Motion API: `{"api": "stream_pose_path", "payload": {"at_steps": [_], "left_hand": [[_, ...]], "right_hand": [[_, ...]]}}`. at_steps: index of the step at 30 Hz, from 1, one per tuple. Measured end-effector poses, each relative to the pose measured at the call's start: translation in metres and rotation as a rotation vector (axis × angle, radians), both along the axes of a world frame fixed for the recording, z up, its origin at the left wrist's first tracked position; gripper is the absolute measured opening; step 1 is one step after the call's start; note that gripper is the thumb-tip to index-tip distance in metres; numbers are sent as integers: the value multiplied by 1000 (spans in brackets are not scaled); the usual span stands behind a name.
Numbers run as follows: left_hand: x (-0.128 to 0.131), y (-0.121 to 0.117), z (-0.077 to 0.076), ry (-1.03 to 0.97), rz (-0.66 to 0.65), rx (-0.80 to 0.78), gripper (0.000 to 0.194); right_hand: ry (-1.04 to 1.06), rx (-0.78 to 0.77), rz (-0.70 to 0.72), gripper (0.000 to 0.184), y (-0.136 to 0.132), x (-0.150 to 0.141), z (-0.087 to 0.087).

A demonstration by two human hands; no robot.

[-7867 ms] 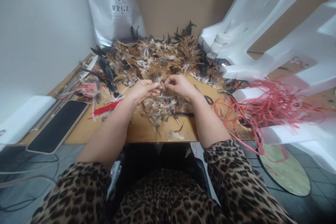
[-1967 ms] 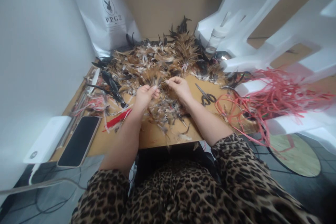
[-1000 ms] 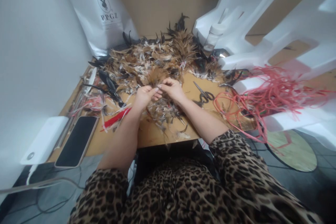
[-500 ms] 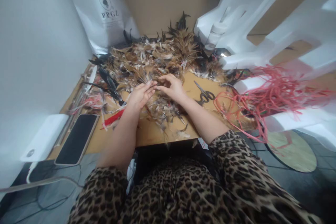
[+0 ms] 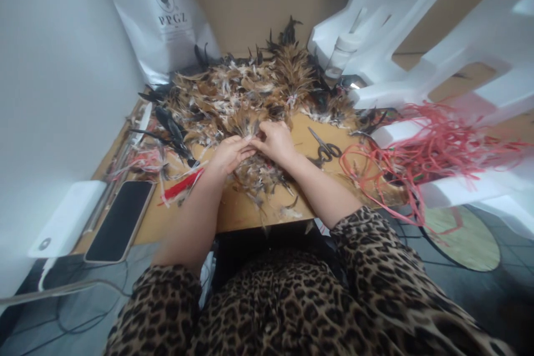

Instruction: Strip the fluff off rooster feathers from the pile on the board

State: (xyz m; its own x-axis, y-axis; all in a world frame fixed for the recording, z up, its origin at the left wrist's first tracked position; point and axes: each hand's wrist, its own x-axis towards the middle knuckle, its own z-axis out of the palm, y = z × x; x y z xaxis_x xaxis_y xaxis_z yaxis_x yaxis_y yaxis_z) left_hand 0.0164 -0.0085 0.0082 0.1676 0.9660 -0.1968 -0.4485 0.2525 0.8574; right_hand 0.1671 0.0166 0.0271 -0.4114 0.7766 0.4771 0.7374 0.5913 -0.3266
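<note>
A big heap of brown, white and black feathers (image 5: pixel 246 89) covers the far half of a small wooden table (image 5: pixel 233 214). My left hand (image 5: pixel 227 153) and my right hand (image 5: pixel 275 142) meet at the near edge of the heap, fingertips touching. Both are closed in a pinch on a small bunch of brown feathers (image 5: pixel 250 129) that stands up between them. Loose feather scraps (image 5: pixel 261 181) lie on the table under my wrists.
Scissors (image 5: pixel 324 148) lie right of my right hand, beside a tangle of red cords (image 5: pixel 417 156). A red feather (image 5: pixel 180 185), a phone (image 5: pixel 120 220) and a white box (image 5: pixel 62 225) sit left. White foam pieces (image 5: pixel 417 39) and a white bag (image 5: pixel 175 16) stand behind.
My hands have drawn together at the heap's edge and closed on a small bunch of feathers; half a second ago the fingers were looser. The view shifted slightly.
</note>
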Motion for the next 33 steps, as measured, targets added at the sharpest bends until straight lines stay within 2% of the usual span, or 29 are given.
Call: {"api": "stream_pose_path", "payload": {"at_steps": [4,8,11,15,20,24,27,33], "left_hand": [[-1,1,-2,60,51,47,24],[-3,3,-4,114,82,58,23],[-2,2,-3,185,28,73,22],[-1,-1,0,245,-38,83,23],[-4,-3,4,246,-119,112,26],[-8,-3,6,353,-154,136,29],[-8,-3,6,421,-134,160,26],[-3,-1,6,507,-95,183,14]], "right_hand": [[86,-91,66,24,3,2,2],[417,-392,240,25,10,6,3],[628,-582,239,29,13,7,2],[749,-694,231,33,10,4,1],[887,-774,220,32,7,-2,-5],[922,-832,295,31,8,-3,-8],[826,-780,310,31,7,-1,-4],[693,-616,158,36,4,-3,-2]]}}
